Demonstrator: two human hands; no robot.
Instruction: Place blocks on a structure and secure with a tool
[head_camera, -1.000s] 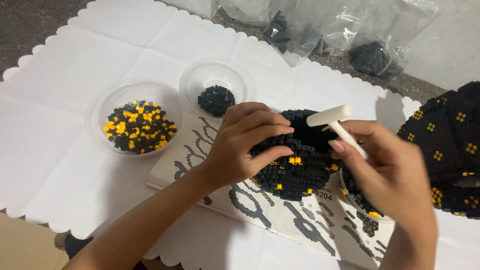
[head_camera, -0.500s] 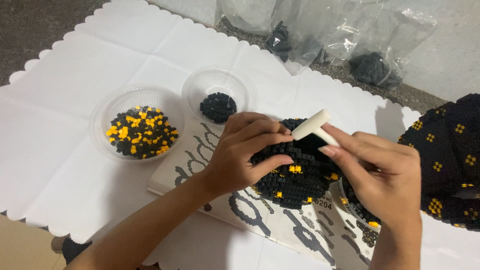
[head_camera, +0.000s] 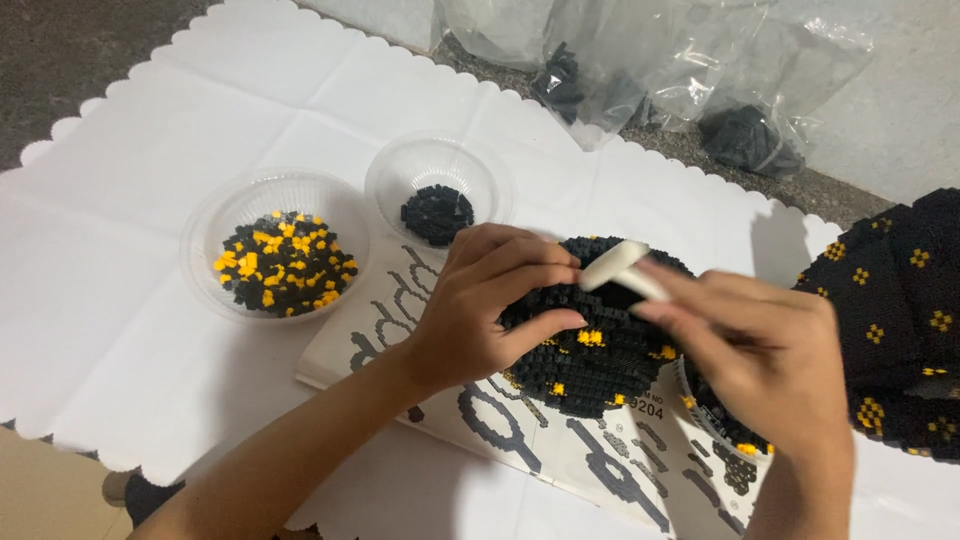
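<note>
Head view, looking down: the left hand (head_camera: 480, 310) curls over the near left side of a rounded black brick model (head_camera: 590, 340), fingers spread across its top and thumb pressed against its flank, a firm grip on the model itself. The model, dotted with a few orange studs, rests on a printed instruction sheet (head_camera: 520, 430) that lies on a white scalloped cloth (head_camera: 130, 290) covering the tabletop.

The right hand (head_camera: 760, 350) comes in from the right, clenched around a small white hammer-shaped tool (head_camera: 622, 272). Its pale head sits just above the model's upper edge, close to the left fingertips; motion blur makes it hard to say whether the tool touches the bricks.

Behind the left hand stand two clear plastic bowls. The larger one (head_camera: 200, 225) holds mixed black and orange bricks (head_camera: 283, 262); the smaller one (head_camera: 400, 175), just to its right, holds only black bricks (head_camera: 437, 213) and touches the sheet's far edge. Another shallow dish with bricks seems to sit under the right wrist, mostly hidden.

At the far edge, beyond the cloth, lie clear plastic bags (head_camera: 690, 60) with dark pieces inside. At the right side is black fabric with small orange flower marks (head_camera: 900, 300).
</note>
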